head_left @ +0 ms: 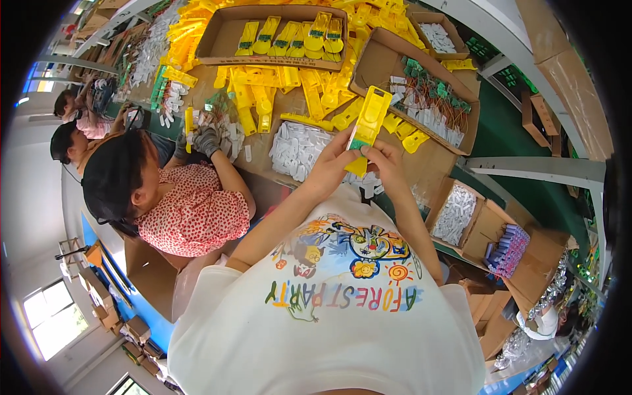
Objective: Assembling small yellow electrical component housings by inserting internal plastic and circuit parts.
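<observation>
Both my hands hold one yellow plastic casing [374,110] above the near edge of the bench. A small green circuit board [357,143] sits in its lower part. My left hand [333,161] grips the casing's left side, and my right hand [390,168] closes on its lower right side, thumb near the board. Just left of my hands is a pile of small white plastic parts [296,150]. Beyond the casing stands a cardboard tray [368,82] of green circuit boards with wires and white parts.
A cardboard box [210,52] holds yellow casings with boards, among heaped yellow casings [316,92]. To my left, a co-worker's gloved hand [207,140] is beside a yellow piece [189,128]. At right are a box of white parts [454,214], purple-pink cylinders [507,251] and a metal post [540,168].
</observation>
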Motion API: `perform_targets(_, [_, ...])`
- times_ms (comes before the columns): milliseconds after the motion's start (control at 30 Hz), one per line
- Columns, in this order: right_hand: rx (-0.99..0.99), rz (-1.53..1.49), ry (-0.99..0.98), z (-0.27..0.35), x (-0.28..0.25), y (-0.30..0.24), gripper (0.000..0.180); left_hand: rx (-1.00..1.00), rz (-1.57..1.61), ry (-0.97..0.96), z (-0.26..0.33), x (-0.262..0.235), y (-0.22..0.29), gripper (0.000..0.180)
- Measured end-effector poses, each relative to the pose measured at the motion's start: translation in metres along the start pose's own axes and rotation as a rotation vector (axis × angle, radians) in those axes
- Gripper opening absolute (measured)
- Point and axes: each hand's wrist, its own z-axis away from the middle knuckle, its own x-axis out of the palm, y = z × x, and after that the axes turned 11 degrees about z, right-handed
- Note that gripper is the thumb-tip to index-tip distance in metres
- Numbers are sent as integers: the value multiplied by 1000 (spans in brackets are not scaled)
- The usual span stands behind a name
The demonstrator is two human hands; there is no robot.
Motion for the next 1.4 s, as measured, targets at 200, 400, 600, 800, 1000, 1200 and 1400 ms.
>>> perform_targets(200, [-4,289,29,-7,-1,-1,18,80,-278,-78,4,2,3,54])
perform_targets(400, [-142,270,139,-5,11,-3,16,124,-367,-92,8,8,9,51])
perform_targets(600, [-59,465,172,-15,8,6,18,112,-221,-25,2,-2,3,51])
perform_targets(800, [-219,224,-64,-6,7,-10,30,-61,387,-56,0,0,16,42])
perform_targets(1000, [-155,212,-5,-3,11,-17,28,-95,370,-47,1,4,17,42])
perform_targets(1200, [-282,548,9,-15,-1,-15,32,-15,236,27,-6,-1,10,40])
perform_targets(1400, [206,381,-400,-1,-47,-63,45,129,121,122,-4,-4,23,41])
